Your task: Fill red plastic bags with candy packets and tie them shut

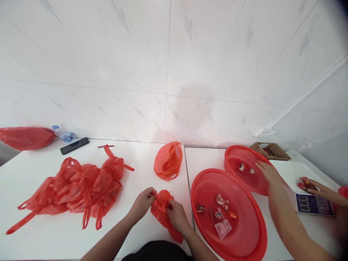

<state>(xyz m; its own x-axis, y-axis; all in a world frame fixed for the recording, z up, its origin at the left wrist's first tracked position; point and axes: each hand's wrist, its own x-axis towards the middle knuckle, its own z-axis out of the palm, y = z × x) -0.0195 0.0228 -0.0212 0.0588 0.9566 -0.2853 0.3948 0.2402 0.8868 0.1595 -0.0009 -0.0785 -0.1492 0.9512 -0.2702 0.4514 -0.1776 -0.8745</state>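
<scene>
Left hand point(141, 204) and right hand point(177, 214) both closed on a red plastic bag point(161, 210), pinching it bunched just above the desk point(141, 163) so its slack tail hangs clear, between a heap of red bags point(76, 192) and a red mesh basket point(192, 203).

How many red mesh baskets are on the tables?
2. The nearer basket holds small packets on the right-hand table; the farther basket, beyond it, also holds packets, under another person's hand. A red shape at the right edge is unclear.
</scene>
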